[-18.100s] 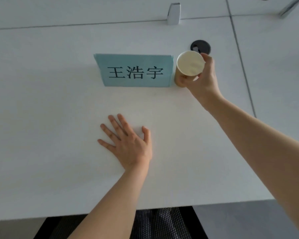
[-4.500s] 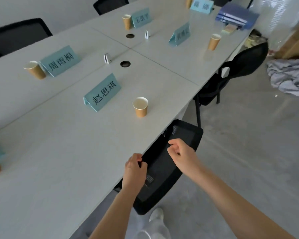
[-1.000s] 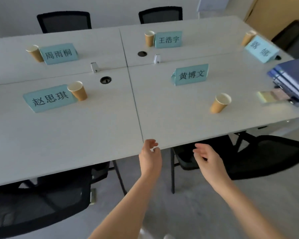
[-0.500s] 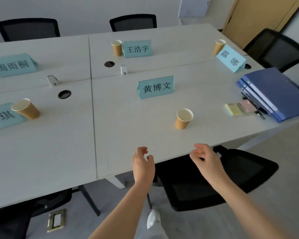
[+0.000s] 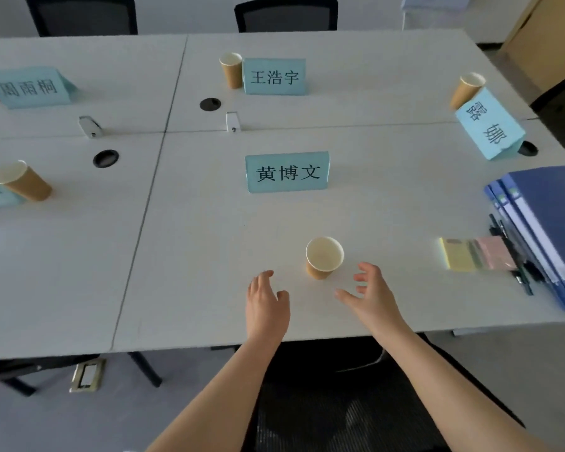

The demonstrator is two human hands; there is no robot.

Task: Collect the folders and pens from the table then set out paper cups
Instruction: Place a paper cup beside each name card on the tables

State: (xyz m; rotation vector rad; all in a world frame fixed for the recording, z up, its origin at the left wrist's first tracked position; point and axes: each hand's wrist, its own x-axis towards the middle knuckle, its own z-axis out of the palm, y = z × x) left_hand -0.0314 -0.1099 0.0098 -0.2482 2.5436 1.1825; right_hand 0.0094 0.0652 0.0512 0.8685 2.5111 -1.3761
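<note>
Counter (image 5: 209, 256): white. Paper cups (image 5: 323, 259): brown outside, cream inside. Name cards (image 5: 287, 172): pale teal, black characters. Folders (image 5: 548, 223): blue, white spine labels. Sticky notes (image 5: 477, 254): yellow and pink. Chairs (image 5: 340, 402): black mesh. Floor (image 5: 46, 419): grey.

We see the cup (image 5: 324, 258) on the table (image 5: 209, 243) just beyond and between our left hand (image 5: 266, 303) and right hand (image 5: 371, 296), folders (image 5: 548, 230) far right, name card (image 5: 287, 172) beyond.
</note>
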